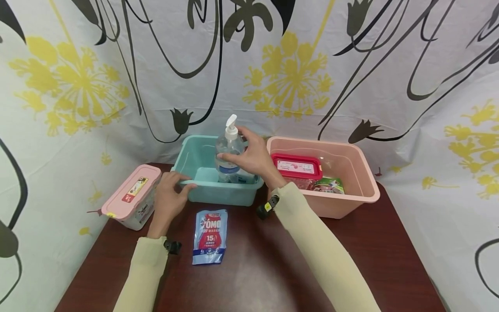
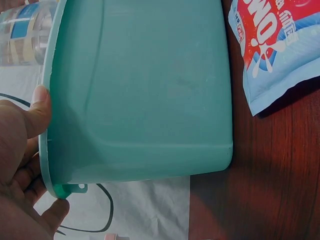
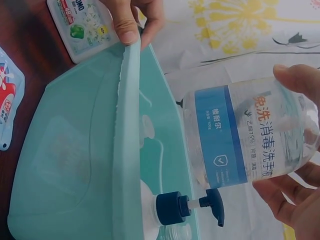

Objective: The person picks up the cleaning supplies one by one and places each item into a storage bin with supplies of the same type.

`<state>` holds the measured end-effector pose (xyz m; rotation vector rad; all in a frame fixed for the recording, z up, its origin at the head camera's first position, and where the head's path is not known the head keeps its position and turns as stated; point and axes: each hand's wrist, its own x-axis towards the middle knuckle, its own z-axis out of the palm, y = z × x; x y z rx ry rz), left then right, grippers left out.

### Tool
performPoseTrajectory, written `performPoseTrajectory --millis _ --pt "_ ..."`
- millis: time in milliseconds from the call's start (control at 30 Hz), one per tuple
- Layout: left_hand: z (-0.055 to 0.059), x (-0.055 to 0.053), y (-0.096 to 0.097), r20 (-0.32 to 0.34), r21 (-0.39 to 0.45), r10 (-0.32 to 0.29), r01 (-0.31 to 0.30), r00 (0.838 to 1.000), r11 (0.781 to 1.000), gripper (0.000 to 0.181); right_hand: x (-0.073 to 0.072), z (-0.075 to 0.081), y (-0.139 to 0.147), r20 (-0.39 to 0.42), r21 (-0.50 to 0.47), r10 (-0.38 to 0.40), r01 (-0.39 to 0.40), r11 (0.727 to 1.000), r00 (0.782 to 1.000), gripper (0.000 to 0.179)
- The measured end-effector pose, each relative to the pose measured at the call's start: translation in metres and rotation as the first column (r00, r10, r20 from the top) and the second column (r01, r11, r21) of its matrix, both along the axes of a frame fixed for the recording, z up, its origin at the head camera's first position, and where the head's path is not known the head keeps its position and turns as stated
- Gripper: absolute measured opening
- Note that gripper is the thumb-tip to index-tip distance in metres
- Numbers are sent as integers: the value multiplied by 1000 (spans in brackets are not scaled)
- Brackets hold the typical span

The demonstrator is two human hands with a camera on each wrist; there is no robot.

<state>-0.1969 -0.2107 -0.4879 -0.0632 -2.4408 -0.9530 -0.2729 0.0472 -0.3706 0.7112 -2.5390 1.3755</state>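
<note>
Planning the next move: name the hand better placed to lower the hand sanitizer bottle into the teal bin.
Likely the right: the right hand already holds the hand sanitizer bottle over the teal bin, while the left hand pinches that bin's rim.

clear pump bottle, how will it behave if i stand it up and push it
The clear pump bottle would probably tip if pushed high up, since its pump head adds height. It looks smooth, so may be slippery, and, being rounded, could roll if laid down.
</note>
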Motion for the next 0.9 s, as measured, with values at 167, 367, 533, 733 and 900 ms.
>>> performPoseTrajectory --millis 167,367,533,733,900 --pt "-1 1 -1 0 9 0 0 1000 1000 31 -4 3 -6 22 27 -5 5 1000 1000 80" --pt "0 1 -1 8 15 0 0 1000 1000 32 -10 4 -12 44 47 -9 7 999 999 80" --pt "-1 1 -2 16 10 3 -3 1000 1000 32 -16 0 -18 26 36 6 -7 999 1000 78" --pt "-1 1 -2 14 8 5 -5 1000 1000 33 -22 -4 -25 37 48 5 -6 999 999 76" --pt "-1 0 -2 18 6 5 -5 1000 1000 32 -23 -5 -31 70 46 4 -8 999 998 78"
